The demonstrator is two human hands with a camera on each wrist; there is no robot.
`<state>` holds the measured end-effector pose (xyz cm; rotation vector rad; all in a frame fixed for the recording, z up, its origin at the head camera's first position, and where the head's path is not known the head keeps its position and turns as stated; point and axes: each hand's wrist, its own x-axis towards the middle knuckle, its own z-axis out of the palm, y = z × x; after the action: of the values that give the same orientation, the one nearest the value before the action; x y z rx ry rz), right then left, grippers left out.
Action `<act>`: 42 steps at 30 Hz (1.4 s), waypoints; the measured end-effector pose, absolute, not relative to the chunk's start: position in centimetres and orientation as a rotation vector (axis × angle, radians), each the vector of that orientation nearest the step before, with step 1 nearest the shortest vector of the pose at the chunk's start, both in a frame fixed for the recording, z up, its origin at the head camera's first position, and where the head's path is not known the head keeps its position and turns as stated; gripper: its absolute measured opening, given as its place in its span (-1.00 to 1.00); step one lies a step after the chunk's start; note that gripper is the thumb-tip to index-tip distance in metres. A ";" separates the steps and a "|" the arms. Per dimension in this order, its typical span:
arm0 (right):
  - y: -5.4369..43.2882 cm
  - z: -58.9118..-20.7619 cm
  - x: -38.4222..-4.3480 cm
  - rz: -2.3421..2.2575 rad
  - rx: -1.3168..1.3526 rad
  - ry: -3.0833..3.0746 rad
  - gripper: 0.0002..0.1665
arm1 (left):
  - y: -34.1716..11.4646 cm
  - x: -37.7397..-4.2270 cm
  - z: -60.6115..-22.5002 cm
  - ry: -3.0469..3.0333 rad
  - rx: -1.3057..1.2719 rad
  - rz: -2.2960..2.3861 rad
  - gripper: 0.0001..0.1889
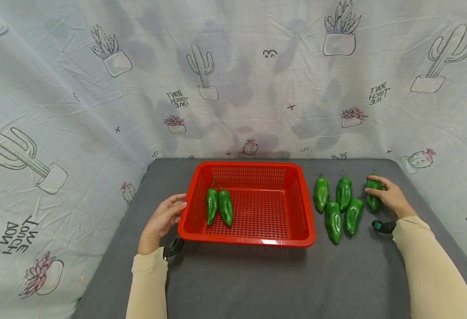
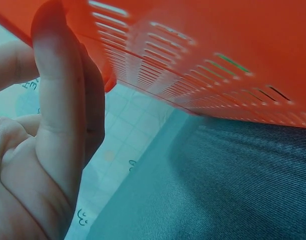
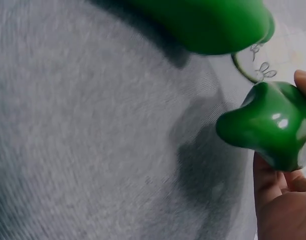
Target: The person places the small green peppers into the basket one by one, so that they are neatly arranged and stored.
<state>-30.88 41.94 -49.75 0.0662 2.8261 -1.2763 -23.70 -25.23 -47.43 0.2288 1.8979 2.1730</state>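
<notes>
A red perforated plastic basket (image 1: 247,239) stands on the grey table, with two long green peppers (image 1: 225,207) lying side by side in its left part. At its left rim, my left hand (image 1: 166,217) holds the edge; the left wrist view shows fingers (image 2: 57,100) at the rim beside the slotted wall. Far to the right, my right hand (image 1: 390,197) grips a glossy green pepper (image 1: 373,201) between thumb and fingers. In the right wrist view the blunt, lobed end of this held pepper (image 3: 273,125) faces the camera, and part of the palm is out of frame.
Several more green peppers (image 1: 333,221) lie grouped on the table (image 1: 257,283) between the basket and my right hand. A white cloth (image 1: 241,79) printed with cacti hangs behind the table and along both sides. Dark wrist devices (image 1: 384,226) sit below both hands.
</notes>
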 end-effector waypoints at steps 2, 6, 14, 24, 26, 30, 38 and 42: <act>41.7 -49.6 -30.7 -1.284 0.067 2.850 -0.19 | -25.2 -23.7 -47.4 1.901 0.226 2.176 -0.49; 41.4 -49.3 -30.5 -1.300 0.063 2.871 -0.23 | -25.2 -23.7 -47.3 1.900 0.223 2.178 -0.49; 40.9 -48.8 -30.2 -1.438 0.070 2.767 -0.22 | -25.2 -23.6 -47.3 1.899 0.219 2.177 -0.49; 39.9 -47.6 -30.4 -1.579 0.010 2.713 -0.25 | -25.2 -23.6 -47.3 1.890 0.237 2.181 -0.50; 39.6 -47.2 -30.5 -1.596 -0.023 2.729 -0.27 | -25.2 -23.6 -47.2 1.894 0.237 2.180 -0.51; 39.0 -46.5 -30.6 -1.714 -0.103 2.665 -0.30 | -25.3 -23.7 -47.2 1.896 0.242 2.178 -0.51; 37.4 -45.3 -30.7 -2.044 -0.252 2.361 -0.36 | -25.3 -23.7 -47.3 1.898 0.247 2.166 -0.51; 36.4 -44.7 -30.6 -2.112 -0.273 2.290 -0.37 | -25.3 -23.8 -47.2 1.896 0.233 2.169 -0.52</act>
<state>-30.63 36.44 -44.69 -0.2733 2.2897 -2.1120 -23.76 -25.26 -47.17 0.2327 1.8955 2.1694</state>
